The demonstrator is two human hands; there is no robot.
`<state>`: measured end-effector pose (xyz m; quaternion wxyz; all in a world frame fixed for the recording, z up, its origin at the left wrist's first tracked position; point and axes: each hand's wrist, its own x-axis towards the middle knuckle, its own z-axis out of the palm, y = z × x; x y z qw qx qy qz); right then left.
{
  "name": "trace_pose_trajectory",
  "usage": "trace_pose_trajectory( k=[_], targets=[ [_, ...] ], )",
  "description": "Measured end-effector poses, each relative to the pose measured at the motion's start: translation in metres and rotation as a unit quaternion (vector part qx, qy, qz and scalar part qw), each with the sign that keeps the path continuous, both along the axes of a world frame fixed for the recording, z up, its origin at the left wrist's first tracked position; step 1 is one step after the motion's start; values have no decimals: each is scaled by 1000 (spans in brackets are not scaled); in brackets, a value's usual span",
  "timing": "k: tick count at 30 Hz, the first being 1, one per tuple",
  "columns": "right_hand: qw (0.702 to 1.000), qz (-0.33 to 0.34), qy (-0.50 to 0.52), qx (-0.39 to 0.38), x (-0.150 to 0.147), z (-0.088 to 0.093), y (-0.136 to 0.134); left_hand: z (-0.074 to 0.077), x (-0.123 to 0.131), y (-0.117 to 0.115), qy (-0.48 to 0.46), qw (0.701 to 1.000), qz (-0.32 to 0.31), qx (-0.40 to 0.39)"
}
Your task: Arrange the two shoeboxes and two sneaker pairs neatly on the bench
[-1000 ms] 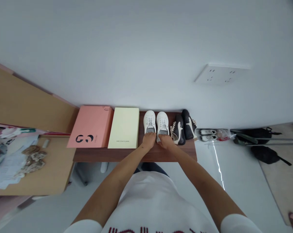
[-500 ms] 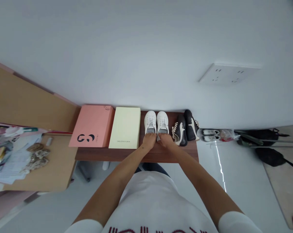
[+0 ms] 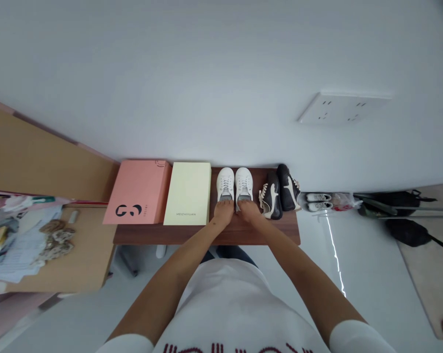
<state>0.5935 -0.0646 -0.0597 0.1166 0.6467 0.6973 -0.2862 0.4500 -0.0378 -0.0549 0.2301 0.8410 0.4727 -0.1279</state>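
Two white sneakers stand side by side on a dark brown wooden bench (image 3: pixel 140 235), toes toward the wall. My left hand (image 3: pixel 224 212) grips the heel of the left white sneaker (image 3: pixel 226 180), and my right hand (image 3: pixel 248 210) grips the heel of the right white sneaker (image 3: pixel 244 180). The fingertips are hidden inside the heel openings. Just right of them is a pair of black sneakers (image 3: pixel 284 189) with cream laces, the nearer one set at a slight angle. A pale green box (image 3: pixel 188 191) lies to the left of the white pair.
A pink box (image 3: pixel 138 186) sits at the bench's left end, beside a wooden desk (image 3: pixel 89 245) with papers and scrunchies. On the floor to the right are small white shoes (image 3: pixel 319 202), a plastic bag and black bags (image 3: pixel 407 233). A socket panel (image 3: pixel 346 108) is on the wall.
The whole view has shifted slightly. Both hands remain at the heels of the white sneakers, and the shoes hold nearly the same place on the bench.
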Motion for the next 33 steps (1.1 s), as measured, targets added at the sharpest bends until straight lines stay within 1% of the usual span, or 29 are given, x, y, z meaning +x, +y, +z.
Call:
trace_pose_trajectory(
  k=[2, 5, 7, 9, 11, 14, 18, 19, 20, 23, 26, 29, 33],
  targets=[
    [1000, -11, 16, 19, 5, 3, -4, 7, 4, 1, -2, 1000, -2, 15],
    [994, -64, 59, 65, 21, 4, -22, 17, 15, -2, -12, 1000, -10, 25],
    [985, -104, 98, 99, 38, 3, -40, 19, 25, -9, -28, 999, -29, 16],
    [972, -138, 138, 129, 58, 0, -61, 16, 37, -21, -54, 997, -52, -6],
    [958, -174, 169, 152, 80, -3, -81, 10, 50, -36, -81, 994, -58, -36],
    [935, -251, 170, 182, 117, -7, -102, -4, 70, -57, -115, 989, -30, -88],
    [885, -391, 82, 238, 160, -17, -111, -25, 97, -70, -131, 983, 12, -125],
    [875, -417, 58, 238, 168, -21, -110, -30, 102, -70, -128, 984, 11, -127],
    [872, -433, 44, 226, 174, -25, -109, -34, 107, -70, -123, 984, 6, -128],
    [883, -436, 51, 167, 186, -37, -103, -43, 116, -65, -110, 985, -13, -129],
    [892, -427, 66, 134, 190, -42, -95, -47, 124, -58, -100, 986, -12, -132],
    [906, -399, 76, 121, 194, -36, -88, -47, 130, -52, -95, 987, -7, -132],
    [936, -326, 66, 113, 202, -21, -83, -43, 131, -49, -124, 984, -20, -124]
  ],
)
